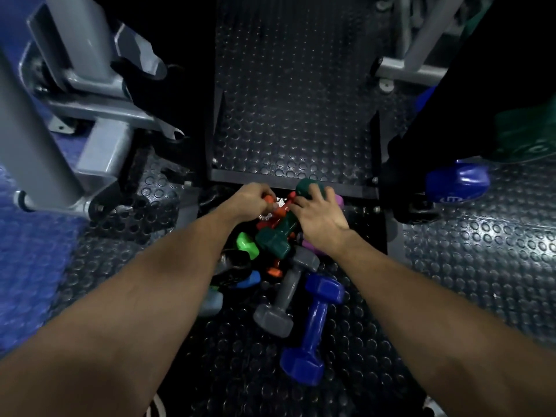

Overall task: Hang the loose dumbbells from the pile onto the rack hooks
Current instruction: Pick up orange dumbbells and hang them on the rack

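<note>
Orange dumbbell: pinched by the left hand at the far edge of the pile. Right hand fingers curl over the green dumbbell, just beside the left fingertips, atop the pile on studded floor.

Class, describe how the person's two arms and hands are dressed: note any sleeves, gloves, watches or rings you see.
Both forearms are bare, with no sleeves in view. The left hand and right hand wear no gloves; no watch, bracelet or ring shows.
</note>
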A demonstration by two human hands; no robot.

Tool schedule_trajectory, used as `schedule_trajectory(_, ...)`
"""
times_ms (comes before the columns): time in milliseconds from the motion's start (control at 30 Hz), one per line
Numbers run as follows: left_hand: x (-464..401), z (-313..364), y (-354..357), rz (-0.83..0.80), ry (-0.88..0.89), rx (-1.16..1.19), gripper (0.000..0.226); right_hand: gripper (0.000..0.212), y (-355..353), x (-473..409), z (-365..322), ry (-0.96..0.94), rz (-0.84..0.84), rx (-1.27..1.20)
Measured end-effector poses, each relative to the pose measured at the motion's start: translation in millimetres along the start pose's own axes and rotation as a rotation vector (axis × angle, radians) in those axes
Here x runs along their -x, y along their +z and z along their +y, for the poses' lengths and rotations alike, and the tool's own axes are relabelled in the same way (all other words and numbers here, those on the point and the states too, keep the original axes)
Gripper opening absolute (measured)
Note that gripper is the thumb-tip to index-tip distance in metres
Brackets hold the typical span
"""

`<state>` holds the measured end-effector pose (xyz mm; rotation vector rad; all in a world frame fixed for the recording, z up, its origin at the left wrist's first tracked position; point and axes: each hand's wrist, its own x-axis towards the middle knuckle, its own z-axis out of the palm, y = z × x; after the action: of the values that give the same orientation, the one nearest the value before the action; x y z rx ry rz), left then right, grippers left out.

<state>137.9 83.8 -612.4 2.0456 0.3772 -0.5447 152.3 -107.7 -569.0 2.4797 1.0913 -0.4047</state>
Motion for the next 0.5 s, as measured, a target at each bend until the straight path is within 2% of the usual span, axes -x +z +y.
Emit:
schedule_trajectory(100,6.2,4.0,0.4,0.018,-0.031,0.006,0.013,0.049,-3.0,5.7,-1.4,0.034,-0.004,-0.086)
schedule_trajectory(200,12.5,8.2,7.6,0.058,-0.085,0.137,0.012,0.070,-9.2,16.4,4.8,0.010,-0.075,-0.108)
schedule_trajectory(267,12.8,9.0,10.3,0.075,-0.154,0.254,0.010,0.076,-12.9,20.3,7.6,-0.012,-0.103,-0.089)
schedule_trajectory(333,9.5,6.6,8.2,0.062,-0.201,0.353,0.010,0.071,-11.4,18.3,7.0,-0.024,-0.066,-0.094)
schedule_trajectory(433,4.4,4.1,1.8,-0.001,-0.246,0.467,0.023,0.062,-5.2,15.7,4.5,-0.024,-0.013,-0.129)
schedule_trajectory(500,0.3,7.6,-1.2,-0.006,-0.279,0.504,0.019,0.061,-2.0,13.8,6.0,-0.036,-0.017,-0.127)
